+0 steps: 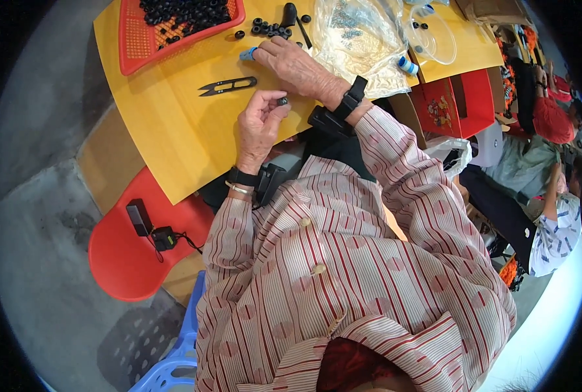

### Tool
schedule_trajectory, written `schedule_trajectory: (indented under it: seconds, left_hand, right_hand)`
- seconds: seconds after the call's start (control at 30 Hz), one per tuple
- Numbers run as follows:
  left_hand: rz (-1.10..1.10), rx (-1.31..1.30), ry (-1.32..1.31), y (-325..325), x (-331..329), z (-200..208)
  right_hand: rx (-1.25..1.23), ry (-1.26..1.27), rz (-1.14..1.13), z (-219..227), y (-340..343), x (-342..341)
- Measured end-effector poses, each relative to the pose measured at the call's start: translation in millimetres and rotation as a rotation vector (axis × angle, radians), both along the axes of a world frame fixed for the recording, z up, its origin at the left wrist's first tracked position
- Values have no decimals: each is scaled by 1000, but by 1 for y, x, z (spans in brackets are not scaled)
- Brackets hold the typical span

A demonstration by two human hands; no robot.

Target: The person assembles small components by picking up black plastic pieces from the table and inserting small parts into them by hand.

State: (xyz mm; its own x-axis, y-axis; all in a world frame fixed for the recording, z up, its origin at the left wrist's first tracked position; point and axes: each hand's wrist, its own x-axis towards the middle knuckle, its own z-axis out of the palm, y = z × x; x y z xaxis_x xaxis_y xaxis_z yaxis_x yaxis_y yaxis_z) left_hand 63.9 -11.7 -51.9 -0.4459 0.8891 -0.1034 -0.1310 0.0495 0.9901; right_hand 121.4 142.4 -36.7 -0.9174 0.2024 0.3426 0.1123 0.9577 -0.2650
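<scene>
My left hand (259, 124) is raised over the yellow board (166, 124), pinching a small black ring-shaped part (282, 101) between thumb and fingertips. My right hand (297, 65) reaches further out, fingers resting on the board beside a small blue piece (248, 53) and a cluster of loose black rings (269, 29). Black thread snips (227, 85) lie on the board just left of both hands. Both wrists wear black straps.
A red mesh basket (134, 39) holding several black rings sits at the board's far left. A crumpled clear plastic bag (359, 39) lies to the right. A red stool (124, 255) carries small black devices. Another seated person (552, 222) is at the right.
</scene>
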Motion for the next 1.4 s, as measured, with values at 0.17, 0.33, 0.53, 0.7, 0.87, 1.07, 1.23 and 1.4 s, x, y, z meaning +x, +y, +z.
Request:
schedule_trajectory:
  seconds: [0.17, 0.33, 0.53, 0.7, 0.87, 1.07, 1.23, 1.4]
  left_hand:
    - [22, 43, -53, -1, 1, -3]
    - [64, 59, -123, -2, -2, -3]
    - [135, 52, -136, 1, -1, 2]
    - [106, 77, -81, 0, -2, -1]
    - [120, 136, -123, 2, 2, 2]
    - [102, 64, -101, -2, -5, -3]
    - [113, 81, -157, 0, -4, 2]
    - [74, 73, -155, -2, -6, 1]
  right_hand:
    - [-326, 137, -84, 19, -3, 21]
    - [-779, 240, -150, 30, -26, 46]
    - [-696, 114, -142, 28, -43, 63]
    - [-492, 88, -13, 32, -51, 63]
    - [-329, -7, 13, 33, -52, 61]
    - [-464, 82, -84, 22, -49, 65]
    - [-673, 145, -186, 20, -54, 72]
    - [-941, 273, -302, 16, -62, 65]
